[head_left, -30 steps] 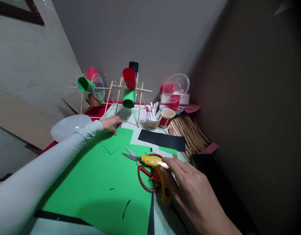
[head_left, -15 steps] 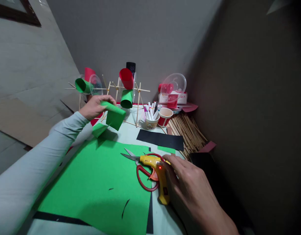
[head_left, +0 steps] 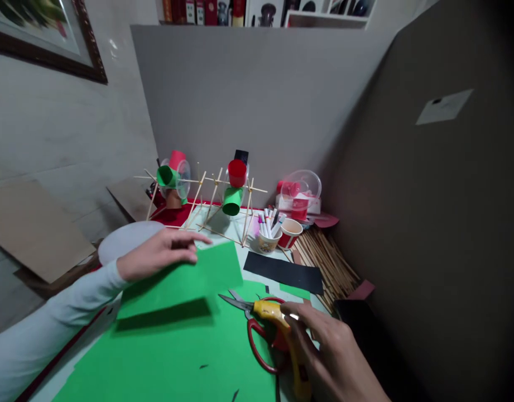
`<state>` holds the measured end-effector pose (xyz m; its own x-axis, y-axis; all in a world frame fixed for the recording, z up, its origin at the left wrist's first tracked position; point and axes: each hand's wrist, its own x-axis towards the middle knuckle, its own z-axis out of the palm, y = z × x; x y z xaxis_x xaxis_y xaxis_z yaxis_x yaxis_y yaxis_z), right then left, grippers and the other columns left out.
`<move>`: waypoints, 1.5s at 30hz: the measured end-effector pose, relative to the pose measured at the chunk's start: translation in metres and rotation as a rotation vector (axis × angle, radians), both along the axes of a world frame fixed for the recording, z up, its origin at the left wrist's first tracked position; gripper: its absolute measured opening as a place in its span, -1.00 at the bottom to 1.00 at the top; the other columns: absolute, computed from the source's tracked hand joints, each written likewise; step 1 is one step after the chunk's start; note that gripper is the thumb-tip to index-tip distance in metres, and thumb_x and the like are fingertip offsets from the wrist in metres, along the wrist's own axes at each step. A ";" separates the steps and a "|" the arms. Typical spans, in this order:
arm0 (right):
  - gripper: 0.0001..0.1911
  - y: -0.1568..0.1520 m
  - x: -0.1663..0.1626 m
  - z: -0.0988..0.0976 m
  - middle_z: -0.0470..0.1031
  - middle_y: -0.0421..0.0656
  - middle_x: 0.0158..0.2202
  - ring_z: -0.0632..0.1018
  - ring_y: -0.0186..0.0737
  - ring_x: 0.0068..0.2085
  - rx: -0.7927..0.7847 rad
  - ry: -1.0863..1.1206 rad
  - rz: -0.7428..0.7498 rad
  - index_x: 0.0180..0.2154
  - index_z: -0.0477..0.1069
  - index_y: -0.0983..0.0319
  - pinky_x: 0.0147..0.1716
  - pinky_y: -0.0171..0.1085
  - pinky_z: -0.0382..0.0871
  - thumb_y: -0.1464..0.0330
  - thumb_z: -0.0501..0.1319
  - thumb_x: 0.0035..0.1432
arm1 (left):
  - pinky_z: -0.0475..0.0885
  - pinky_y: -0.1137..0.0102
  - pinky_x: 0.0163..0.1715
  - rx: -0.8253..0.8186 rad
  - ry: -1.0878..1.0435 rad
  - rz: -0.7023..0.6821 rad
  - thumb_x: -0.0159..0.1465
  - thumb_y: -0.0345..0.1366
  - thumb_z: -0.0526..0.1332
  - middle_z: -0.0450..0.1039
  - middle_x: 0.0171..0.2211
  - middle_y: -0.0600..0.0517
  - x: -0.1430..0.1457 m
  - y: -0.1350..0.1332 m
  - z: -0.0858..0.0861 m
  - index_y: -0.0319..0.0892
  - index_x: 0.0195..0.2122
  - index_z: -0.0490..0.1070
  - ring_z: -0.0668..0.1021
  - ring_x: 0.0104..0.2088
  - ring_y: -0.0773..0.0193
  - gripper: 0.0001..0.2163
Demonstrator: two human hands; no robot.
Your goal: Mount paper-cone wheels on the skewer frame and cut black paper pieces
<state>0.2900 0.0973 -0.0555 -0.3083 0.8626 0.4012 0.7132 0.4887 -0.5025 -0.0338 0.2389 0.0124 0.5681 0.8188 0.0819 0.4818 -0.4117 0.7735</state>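
My left hand [head_left: 162, 255] is over the upper edge of a green paper strip [head_left: 219, 268], thumb and index finger apart. The strip slants above a large green sheet [head_left: 164, 363] and casts a dark shadow on it. At the right, my right hand [head_left: 327, 340] has its fingers bent around the rear of a yellow glue gun [head_left: 270, 310]. Beneath the gun lie red-handled scissors [head_left: 257, 349], blades pointing left and slightly apart. Part of the gun's grip is hidden by my fingers.
Stick frames [head_left: 246, 223] carrying coloured paper tubes stand at the back. Nearby are a cup of markers [head_left: 268, 243], a red-and-white paper cup [head_left: 290, 233], a black paper strip [head_left: 282, 272] and many thin sticks [head_left: 323, 254]. Grey panels [head_left: 257, 95] rise behind and at right.
My left hand has brought the green strip from beside the stick frames down over the large sheet, and the curled strip has flattened out. My right hand stays at the glue gun. The view has tilted up.
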 end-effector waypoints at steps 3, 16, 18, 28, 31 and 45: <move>-0.76 0.001 -0.020 0.010 0.63 -0.13 -0.19 0.65 -0.22 -0.26 0.017 -0.034 0.060 -0.07 0.42 0.16 -0.30 -0.32 0.45 0.43 0.01 0.38 | 0.39 0.43 -0.27 -0.014 0.169 -0.184 0.31 -0.16 0.20 0.55 -0.33 0.05 -0.012 -0.016 -0.027 -0.13 0.07 0.51 0.53 -0.32 0.25 -0.65; -0.70 0.116 -0.122 0.024 0.60 0.06 -0.13 0.60 -0.01 -0.12 -0.300 -0.532 -0.061 -0.04 0.46 0.30 -0.29 -0.26 0.31 0.24 0.22 0.28 | 0.42 0.36 -0.03 0.172 0.313 -0.288 0.31 -0.46 0.10 0.60 -0.05 0.00 -0.022 -0.046 -0.107 -0.04 0.00 0.52 0.59 -0.04 0.13 -0.68; -0.58 0.131 -0.138 0.015 0.58 0.12 -0.10 0.59 0.03 -0.08 -0.307 -0.567 -0.085 -0.01 0.44 0.34 -0.24 -0.22 0.35 0.17 0.29 0.22 | 0.43 0.38 -0.08 0.232 0.296 -0.286 0.31 -0.47 0.10 0.62 -0.09 0.03 -0.020 -0.047 -0.114 -0.03 -0.04 0.51 0.61 -0.10 0.16 -0.70; -0.57 0.163 -0.149 -0.005 0.51 -0.06 -0.05 0.56 -0.13 -0.09 -0.434 -0.623 -0.131 0.02 0.40 0.27 -0.09 -0.06 0.47 0.10 0.20 0.30 | 0.43 0.33 -0.12 0.222 0.300 -0.305 0.31 -0.19 0.26 0.63 -0.11 0.00 -0.015 -0.043 -0.107 -0.08 -0.07 0.51 0.63 -0.10 0.09 -0.79; -0.57 0.163 -0.152 -0.005 0.50 -0.05 -0.04 0.54 -0.08 -0.05 -0.439 -0.645 -0.150 -0.01 0.41 0.28 -0.05 -0.02 0.44 0.08 0.21 0.28 | 0.41 0.27 -0.03 0.150 0.280 -0.341 0.11 -0.14 0.44 0.60 -0.01 -0.05 -0.018 -0.042 -0.100 -0.10 0.01 0.51 0.60 -0.01 -0.01 -0.56; -0.52 0.164 -0.160 -0.005 0.53 -0.01 -0.08 0.55 -0.08 -0.07 -0.434 -0.663 -0.154 -0.06 0.45 0.31 -0.09 -0.06 0.45 0.04 0.27 0.21 | 0.37 0.43 -0.25 0.156 0.193 -0.365 0.28 -0.37 0.26 0.67 -0.27 -0.07 -0.017 -0.033 -0.105 -0.23 -0.13 0.58 0.63 -0.27 0.19 -0.82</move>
